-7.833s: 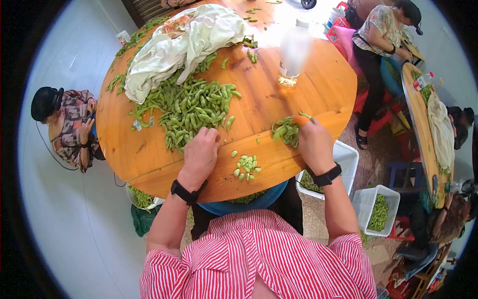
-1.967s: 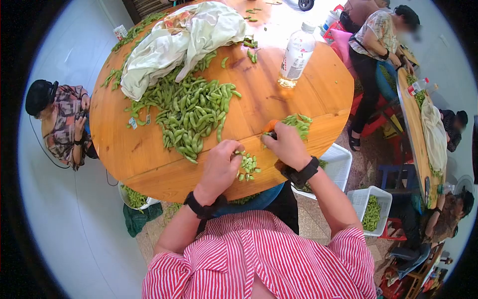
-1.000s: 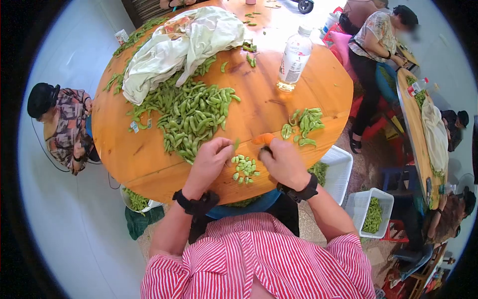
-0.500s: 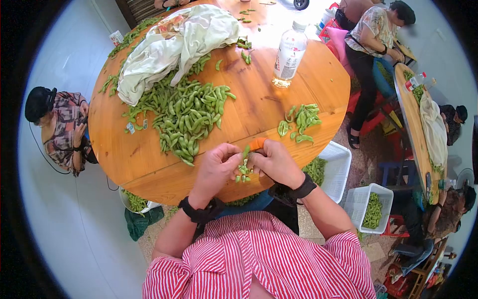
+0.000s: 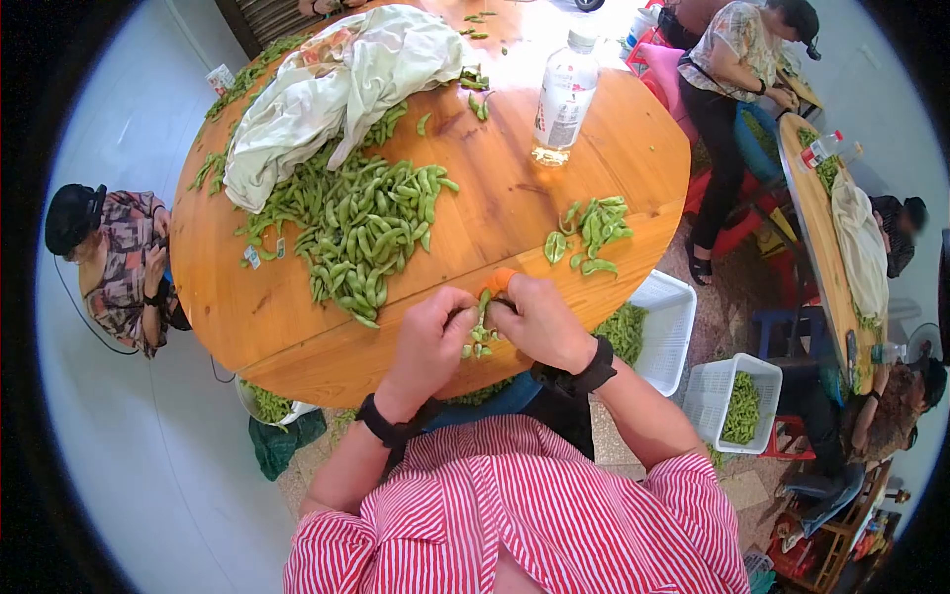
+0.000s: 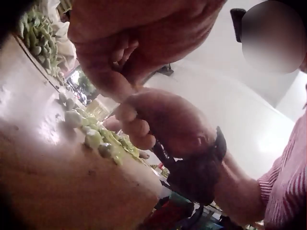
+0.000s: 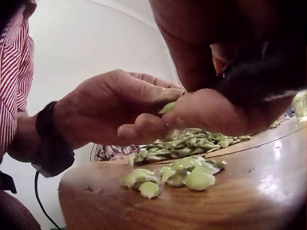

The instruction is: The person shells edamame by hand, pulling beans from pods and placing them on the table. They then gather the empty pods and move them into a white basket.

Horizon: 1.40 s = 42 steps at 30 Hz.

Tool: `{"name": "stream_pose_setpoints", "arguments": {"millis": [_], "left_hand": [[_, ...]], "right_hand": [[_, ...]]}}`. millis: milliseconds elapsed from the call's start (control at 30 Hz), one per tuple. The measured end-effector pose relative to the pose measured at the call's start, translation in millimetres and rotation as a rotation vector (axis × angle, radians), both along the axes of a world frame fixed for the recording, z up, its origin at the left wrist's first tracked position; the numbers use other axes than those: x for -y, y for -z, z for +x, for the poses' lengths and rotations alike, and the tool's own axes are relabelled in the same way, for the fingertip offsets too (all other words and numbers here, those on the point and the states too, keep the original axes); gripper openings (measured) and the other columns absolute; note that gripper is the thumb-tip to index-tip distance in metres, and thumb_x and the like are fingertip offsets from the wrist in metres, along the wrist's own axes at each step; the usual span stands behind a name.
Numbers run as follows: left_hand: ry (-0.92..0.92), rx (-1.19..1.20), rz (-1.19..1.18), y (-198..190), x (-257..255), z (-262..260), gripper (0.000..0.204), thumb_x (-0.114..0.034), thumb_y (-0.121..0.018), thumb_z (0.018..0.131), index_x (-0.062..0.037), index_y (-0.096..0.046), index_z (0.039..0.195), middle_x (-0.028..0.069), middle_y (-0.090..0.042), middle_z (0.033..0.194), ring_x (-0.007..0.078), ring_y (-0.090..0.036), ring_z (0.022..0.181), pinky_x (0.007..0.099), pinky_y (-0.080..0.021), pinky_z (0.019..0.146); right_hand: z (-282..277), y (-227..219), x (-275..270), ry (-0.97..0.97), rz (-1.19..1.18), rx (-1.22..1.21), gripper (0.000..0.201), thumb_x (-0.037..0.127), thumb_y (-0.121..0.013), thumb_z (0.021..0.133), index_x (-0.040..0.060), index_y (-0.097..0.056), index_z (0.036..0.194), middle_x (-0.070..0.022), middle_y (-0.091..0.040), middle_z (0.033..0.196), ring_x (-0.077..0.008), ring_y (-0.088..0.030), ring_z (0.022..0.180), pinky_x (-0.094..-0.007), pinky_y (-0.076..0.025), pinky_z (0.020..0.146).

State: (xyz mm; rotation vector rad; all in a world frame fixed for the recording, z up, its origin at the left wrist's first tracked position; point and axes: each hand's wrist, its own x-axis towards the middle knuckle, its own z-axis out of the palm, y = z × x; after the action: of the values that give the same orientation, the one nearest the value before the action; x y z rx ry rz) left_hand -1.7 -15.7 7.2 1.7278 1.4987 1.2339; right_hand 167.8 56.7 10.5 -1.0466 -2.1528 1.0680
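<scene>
Close over the front of the round wooden table, both hands meet at one green soybean pod (image 5: 484,305). My left hand (image 5: 432,332) pinches it between thumb and fingers, and my right hand (image 5: 544,322) grips it from the other side. An orange covering (image 5: 503,279) shows on a right finger. In the right wrist view a bit of the pod (image 7: 168,108) peeks out between the fingertips; the rest is hidden. Right below lie several loose shelled beans (image 7: 199,180). Ahead of the left hand spreads a large heap of pods (image 5: 371,233).
A pale cloth (image 5: 341,89) covers part of the heap. A clear bottle (image 5: 564,99) stands behind a small pile of pods (image 5: 602,226), one split open. White baskets (image 5: 673,327) with pods stand below the table's right edge. Other people sit or stand at both sides.
From the large heap and the small right-hand pile, my hands have come together over the shelled beans. A second ago they were apart, a pod in the left; now both hold it.
</scene>
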Motion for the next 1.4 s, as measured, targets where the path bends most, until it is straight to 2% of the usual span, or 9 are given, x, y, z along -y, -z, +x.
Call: {"name": "stream_pose_setpoints", "arguments": {"millis": [133,233,400,500,733,1000,1233,1333,1400], "left_hand": [[0.065,0.51,-0.466,-8.9,-4.3,-7.8,0.008,-0.009,-0.056,0.096,-0.002,-0.059,0.098,-0.0012,-0.059,0.073,0.0056,-0.053,0.057,0.0216,-0.042,0.051],[0.111,0.714,-0.626,-16.0,-7.4,-13.2,0.011,-0.012,-0.054,0.098,-0.0024,-0.059,0.099,-0.0017,-0.059,0.074,0.0049,-0.052,0.056,0.0206,-0.041,0.051],[0.097,0.783,-0.668,-9.8,-5.4,-5.9,0.01,-0.011,-0.057,0.096,-0.0029,-0.058,0.101,-0.0006,-0.06,0.078,0.0061,-0.053,0.057,0.0209,-0.042,0.052],[0.074,-0.034,-0.145,-7.0,-1.8,-1.6,0.014,-0.003,-0.065,0.087,0.0018,-0.058,0.098,0.0084,-0.061,0.081,0.0179,-0.062,0.07,0.0304,-0.048,0.06],[0.042,-0.258,0.077,-7.7,-2.1,2.7,0.016,-0.004,-0.063,0.086,0.0042,-0.058,0.099,0.0208,-0.059,0.085,0.0369,-0.061,0.077,0.0383,-0.049,0.069],[0.029,0.59,-0.534,-8.7,-3.6,-1.4,0.017,-0.017,-0.054,0.101,-0.0025,-0.062,0.098,-0.0007,-0.062,0.074,0.005,-0.055,0.056,0.0192,-0.042,0.049],[0.05,0.938,-0.655,-3.3,-5.7,-9.4,0.017,-0.017,-0.055,0.1,-0.0016,-0.062,0.101,0.0011,-0.062,0.074,0.0066,-0.055,0.054,0.0196,-0.043,0.047],[0.069,0.974,-0.717,-6.4,-6.3,-10.5,0.016,-0.016,-0.056,0.099,-0.0008,-0.061,0.101,0.0014,-0.063,0.075,0.0066,-0.055,0.054,0.0195,-0.044,0.047],[0.013,0.799,-0.69,-8.6,-5.7,-9.3,0.016,-0.015,-0.058,0.096,0.0002,-0.061,0.1,0.0011,-0.062,0.073,0.0066,-0.056,0.054,0.0191,-0.045,0.047]], "right_hand": [[2.2,2.0,-0.9,-0.034,-0.033,-0.045,0.012,0.007,-0.058,0.085,-0.0041,-0.06,0.087,-0.0147,-0.062,0.066,-0.0208,-0.063,0.059,-0.0346,-0.048,0.055],[2.7,0.0,-1.4,-0.047,-0.17,-0.074,0.017,0.011,-0.059,0.085,-0.0063,-0.059,0.086,-0.0246,-0.064,0.074,-0.0385,-0.065,0.068,-0.0425,-0.052,0.06],[3.9,-3.7,-2.9,-0.022,-0.666,-0.219,0.016,0.012,-0.054,0.092,-0.0026,-0.061,0.092,-0.0044,-0.065,0.071,-0.0098,-0.063,0.06,-0.025,-0.053,0.051],[5.6,-1.7,-3.5,-0.05,-0.668,-0.181,0.015,0.01,-0.054,0.091,-0.0033,-0.06,0.092,-0.0067,-0.065,0.07,-0.0129,-0.064,0.059,-0.0267,-0.053,0.052],[3.4,-8.1,-0.6,-0.018,-0.549,-0.167,0.016,0.009,-0.053,0.088,-0.0048,-0.061,0.088,-0.0082,-0.066,0.067,-0.0139,-0.065,0.057,-0.0279,-0.053,0.05],[3.8,-2.3,-4.7,-0.063,-0.684,-0.266,0.016,0.011,-0.055,0.091,-0.0023,-0.063,0.095,-0.005,-0.065,0.071,-0.0115,-0.062,0.056,-0.0261,-0.051,0.05],[5.7,-2.4,-11.7,-0.113,-0.918,-0.392,0.015,0.012,-0.057,0.091,-0.0006,-0.064,0.096,-0.0017,-0.065,0.073,-0.0083,-0.061,0.059,-0.0231,-0.051,0.053],[4.1,0.3,-12.0,-0.082,-0.818,-0.252,0.017,0.013,-0.058,0.089,-0.0028,-0.064,0.093,-0.008,-0.064,0.068,-0.0149,-0.062,0.058,-0.0285,-0.051,0.054],[1.1,10.9,-9.2,-0.061,-0.305,0.04,0.018,0.015,-0.062,0.088,-0.0031,-0.063,0.09,-0.0103,-0.066,0.07,-0.0185,-0.065,0.059,-0.0302,-0.05,0.054]]}}
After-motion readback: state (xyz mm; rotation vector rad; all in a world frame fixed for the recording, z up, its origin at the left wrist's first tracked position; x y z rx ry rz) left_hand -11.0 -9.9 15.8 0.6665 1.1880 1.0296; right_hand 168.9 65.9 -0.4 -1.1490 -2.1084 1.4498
